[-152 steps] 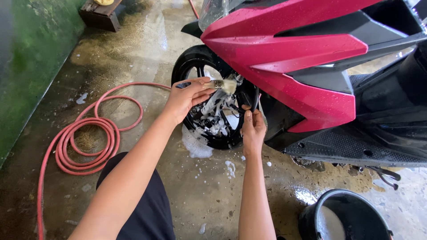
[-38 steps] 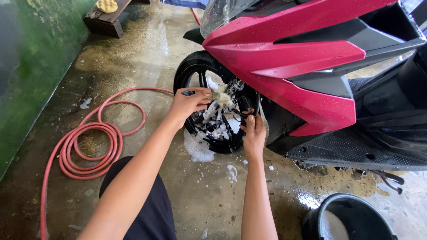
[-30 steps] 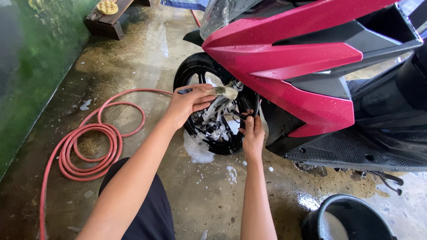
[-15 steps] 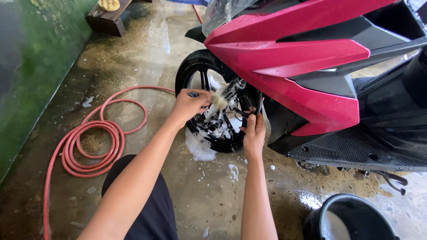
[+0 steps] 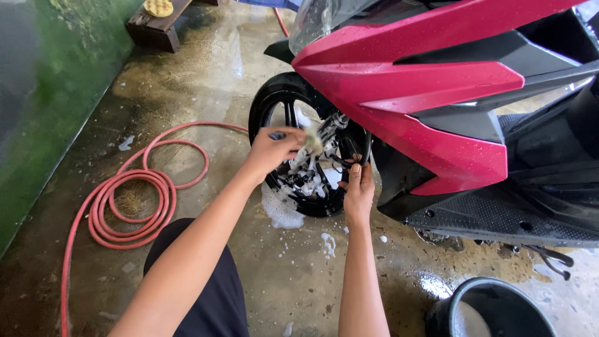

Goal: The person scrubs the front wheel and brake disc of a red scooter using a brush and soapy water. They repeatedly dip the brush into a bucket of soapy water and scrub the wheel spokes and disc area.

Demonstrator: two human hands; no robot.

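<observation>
My left hand [image 5: 269,151] grips a brush [image 5: 312,143] with a dark handle, its soapy bristles pressed against the spokes of a scooter's black front wheel [image 5: 293,163]. White foam covers the lower spokes. My right hand [image 5: 358,187] holds the rear edge of that tyre, fingers wrapped over the rubber. The red and black scooter [image 5: 430,93] stands over the wheel, wet with drops.
A coiled red hose [image 5: 128,206] lies on the wet concrete floor to the left. A black bucket [image 5: 493,309] with water stands at the lower right. A green wall [image 5: 43,81] runs along the left, with a wooden bench [image 5: 159,25] and yellow sponge at the back.
My left hand has kept moving the brush in small strokes over the wheel's spokes. My right hand has stayed on the tyre. The view has shifted slightly.
</observation>
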